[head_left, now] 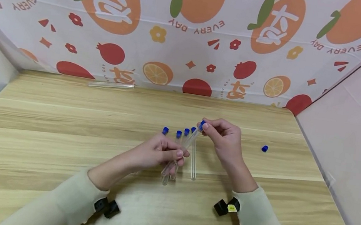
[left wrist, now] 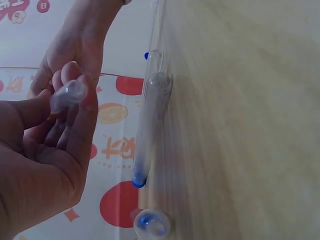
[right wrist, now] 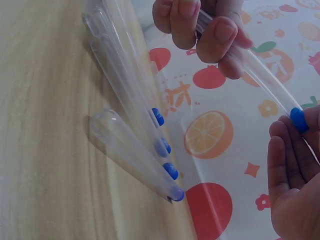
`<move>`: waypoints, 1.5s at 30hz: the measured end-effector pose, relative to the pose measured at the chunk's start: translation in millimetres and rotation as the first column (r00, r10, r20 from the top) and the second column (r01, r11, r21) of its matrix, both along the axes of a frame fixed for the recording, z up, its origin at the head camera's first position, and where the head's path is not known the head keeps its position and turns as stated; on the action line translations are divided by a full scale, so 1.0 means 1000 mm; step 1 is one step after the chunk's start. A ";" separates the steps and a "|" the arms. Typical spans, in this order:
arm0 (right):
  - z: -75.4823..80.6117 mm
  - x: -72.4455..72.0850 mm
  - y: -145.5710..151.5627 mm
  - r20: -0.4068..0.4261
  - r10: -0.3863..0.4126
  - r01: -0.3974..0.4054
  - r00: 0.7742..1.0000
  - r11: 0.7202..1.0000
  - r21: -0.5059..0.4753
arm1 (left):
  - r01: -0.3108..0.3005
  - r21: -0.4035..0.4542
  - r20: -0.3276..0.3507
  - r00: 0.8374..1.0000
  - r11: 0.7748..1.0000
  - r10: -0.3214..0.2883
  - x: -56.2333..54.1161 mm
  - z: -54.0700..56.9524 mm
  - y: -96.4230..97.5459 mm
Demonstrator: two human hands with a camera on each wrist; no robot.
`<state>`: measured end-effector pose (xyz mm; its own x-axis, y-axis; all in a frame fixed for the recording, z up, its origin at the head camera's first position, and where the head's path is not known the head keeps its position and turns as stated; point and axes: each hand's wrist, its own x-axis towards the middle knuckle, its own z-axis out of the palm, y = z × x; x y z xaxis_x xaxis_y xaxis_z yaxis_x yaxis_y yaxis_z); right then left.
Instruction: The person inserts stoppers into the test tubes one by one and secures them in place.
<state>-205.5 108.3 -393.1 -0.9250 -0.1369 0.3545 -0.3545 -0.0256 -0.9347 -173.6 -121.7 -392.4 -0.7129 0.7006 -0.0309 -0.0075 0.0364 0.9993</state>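
My left hand (head_left: 160,152) pinches a clear test tube (head_left: 191,140) between thumb and fingers around its lower part. The tube is tilted, its rounded end toward me. At its upper end sits a blue cap (right wrist: 299,120), which the thumb and fingers of my right hand (head_left: 227,141) pinch. In the left wrist view the rounded end of the tube (left wrist: 75,92) pokes out past the left fingers. Below the hands, several blue-capped test tubes (right wrist: 135,155) lie on the table, caps pointing away from me. My left hand partly covers them in the head view.
A loose blue cap (head_left: 265,148) lies on the wooden table (head_left: 292,207) to the right. Clear tubes (head_left: 111,85) without caps lie at the back left edge. Behind the table hangs a fruit-patterned cloth (head_left: 189,51); pale cloth flanks both sides.
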 end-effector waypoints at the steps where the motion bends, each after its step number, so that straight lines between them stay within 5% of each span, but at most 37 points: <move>1: 0.000 0.000 -0.001 0.003 -0.004 0.004 1.000 1.000 -0.003 | 0.004 0.000 -0.003 1.000 1.000 -0.004 0.000 0.000 0.000; 11: 0.005 0.000 -0.002 0.066 -0.014 0.021 0.998 0.994 -0.104 | -0.012 -0.003 0.037 0.999 1.000 0.012 -0.001 0.006 -0.002; 25: 0.007 0.001 -0.002 0.120 0.057 -0.046 0.991 0.994 -0.097 | -0.092 -0.004 0.072 0.993 0.996 0.092 -0.001 0.007 0.003; 36: 0.012 -0.003 -0.001 0.323 0.173 -0.171 0.930 0.985 -0.036 | -0.259 0.006 0.127 0.958 0.966 0.256 -0.010 0.009 0.007; 45: 0.005 -0.006 0.004 0.381 0.211 -0.244 0.900 0.969 0.039 | -0.241 -0.012 0.186 0.953 0.970 0.239 -0.016 0.006 0.019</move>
<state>-211.9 112.3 -387.8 -0.9272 -0.3733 -0.0302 0.0246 0.0198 -0.9995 -189.8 -102.8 -386.2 -0.8425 0.5108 -0.1709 -0.1989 -0.0001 0.9800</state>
